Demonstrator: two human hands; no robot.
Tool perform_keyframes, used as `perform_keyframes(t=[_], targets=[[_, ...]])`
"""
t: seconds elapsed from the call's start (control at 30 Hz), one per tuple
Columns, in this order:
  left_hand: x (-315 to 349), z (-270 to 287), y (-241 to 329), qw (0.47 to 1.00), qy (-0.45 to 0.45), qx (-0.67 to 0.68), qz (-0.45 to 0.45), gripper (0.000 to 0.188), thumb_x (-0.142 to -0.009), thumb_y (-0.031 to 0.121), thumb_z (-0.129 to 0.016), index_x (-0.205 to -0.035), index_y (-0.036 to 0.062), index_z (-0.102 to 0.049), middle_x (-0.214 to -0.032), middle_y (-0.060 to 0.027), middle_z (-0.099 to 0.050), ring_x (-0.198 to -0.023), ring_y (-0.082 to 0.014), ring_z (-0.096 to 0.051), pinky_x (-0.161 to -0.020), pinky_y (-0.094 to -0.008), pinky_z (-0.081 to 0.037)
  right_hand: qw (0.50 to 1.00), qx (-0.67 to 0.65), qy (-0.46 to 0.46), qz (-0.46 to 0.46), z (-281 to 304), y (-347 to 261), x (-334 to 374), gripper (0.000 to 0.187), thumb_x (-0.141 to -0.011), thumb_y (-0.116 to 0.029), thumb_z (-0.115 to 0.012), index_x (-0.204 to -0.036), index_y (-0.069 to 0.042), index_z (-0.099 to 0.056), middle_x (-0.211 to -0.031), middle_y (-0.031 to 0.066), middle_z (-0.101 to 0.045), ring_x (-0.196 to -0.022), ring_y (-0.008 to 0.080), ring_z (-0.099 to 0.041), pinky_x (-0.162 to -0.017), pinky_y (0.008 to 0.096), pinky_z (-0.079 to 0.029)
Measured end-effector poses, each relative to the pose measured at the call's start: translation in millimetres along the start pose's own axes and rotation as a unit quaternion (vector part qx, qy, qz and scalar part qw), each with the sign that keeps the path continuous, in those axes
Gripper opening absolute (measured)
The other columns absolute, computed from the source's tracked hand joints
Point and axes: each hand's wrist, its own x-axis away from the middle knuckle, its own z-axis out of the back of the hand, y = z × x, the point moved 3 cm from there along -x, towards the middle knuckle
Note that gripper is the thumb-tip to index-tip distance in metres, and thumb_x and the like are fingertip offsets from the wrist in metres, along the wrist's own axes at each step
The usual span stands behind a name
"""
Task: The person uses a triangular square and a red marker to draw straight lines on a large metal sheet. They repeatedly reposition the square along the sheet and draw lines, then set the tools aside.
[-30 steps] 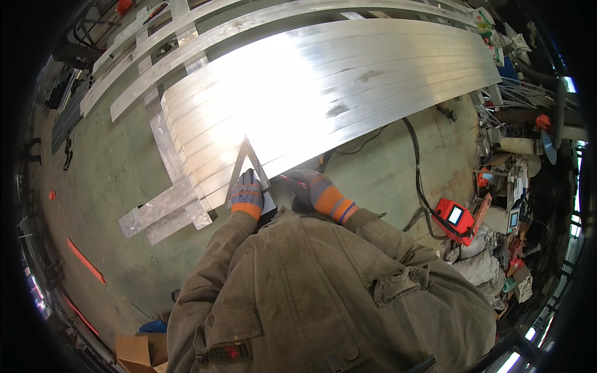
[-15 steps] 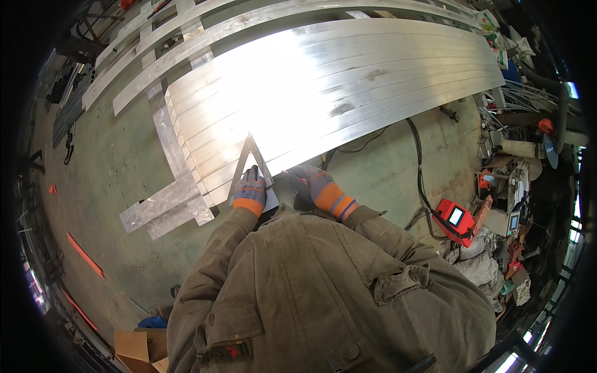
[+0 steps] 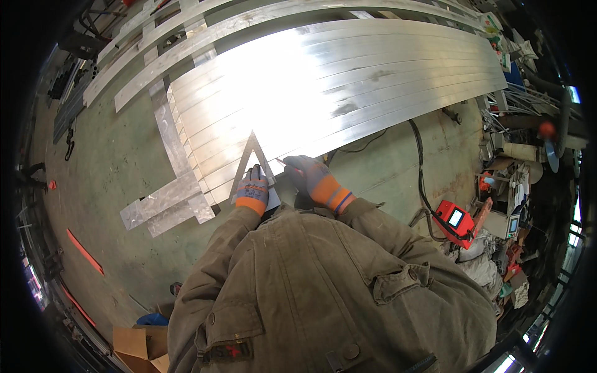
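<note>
A metal set square (image 3: 244,163), triangular with an open middle, lies on the near edge of a wide panel of shiny metal strips (image 3: 373,93). My left hand (image 3: 253,188), in a grey and orange glove, holds the set square at its base, fingers pointing away from me. Just to its right, my right hand (image 3: 314,178), gloved alike, is closed in a pinch around a thin pencil-like tool (image 3: 281,161). The tool's tip is close to the set square's right edge; whether it touches the metal I cannot tell.
Metal bars (image 3: 146,78) form a frame beyond and left of the panel. At right, a red machine with a screen (image 3: 456,219) stands on the floor, with black cables (image 3: 418,155) beside it. Clutter lines the right side; a cardboard box (image 3: 132,345) sits lower left.
My right hand has moved slightly up and away from me, and the tool's tip has risen along the set square's right side. My left hand and the set square stay nearly in place.
</note>
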Motion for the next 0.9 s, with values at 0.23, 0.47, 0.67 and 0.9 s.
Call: perform_keyframes(t=[0.23,0.47,0.67,0.9], targets=[[1.2,-1.9,-0.6,1.0,0.023,0.002,-0.003,0.037,-0.104,0.016,-0.059,-0.131,0.002,-0.08,-0.166,-0.024,-0.057,-0.143,-0.037,-0.064,-0.108,-0.0458,-0.057,1.0,-0.009,0.016,0.022,-4.6,0.0,-16.9,0.033,-0.108,-0.027,-0.068,-0.135,-0.009,-0.074,-0.124,0.0204,-0.076,-0.114,0.0426,-0.073,-0.099,0.0496,-0.059],[-0.1,-8.4,-2.7,0.997,0.067,0.029,-0.012,0.032,-0.096,0.018,-0.067,-0.121,0.0021,-0.08,-0.16,-0.0274,-0.06,-0.142,-0.0399,-0.063,-0.112,-0.0494,-0.057,0.997,0.015,0.036,0.072,-12.0,-7.1,-29.9,0.034,-0.109,-0.023,-0.065,-0.14,-0.01,-0.069,-0.132,0.0194,-0.075,-0.119,0.0414,-0.072,-0.102,0.0487,-0.059],[-0.7,-13.6,-3.8,0.998,0.062,0.023,-0.016,0.031,-0.097,0.018,-0.065,-0.12,0.0019,-0.079,-0.159,-0.0279,-0.06,-0.142,-0.0402,-0.064,-0.111,-0.0485,-0.057,0.99,0.037,0.034,0.13,-31.2,-4.3,-60.7,0.037,-0.11,-0.019,-0.062,-0.146,-0.009,-0.065,-0.141,0.0185,-0.071,-0.125,0.042,-0.069,-0.108,0.0502,-0.057],[1.6,-10.0,-1.3,0.998,0.062,0.008,-0.019,0.031,-0.1,0.017,-0.062,-0.122,0.0016,-0.078,-0.159,-0.0276,-0.061,-0.142,-0.04,-0.063,-0.112,-0.0477,-0.057,0.993,0.054,0.007,0.106,-48.7,8.9,-81.3,0.04,-0.109,-0.021,-0.062,-0.148,-0.01,-0.065,-0.146,0.0179,-0.07,-0.127,0.0429,-0.068,-0.111,0.0516,-0.056]])
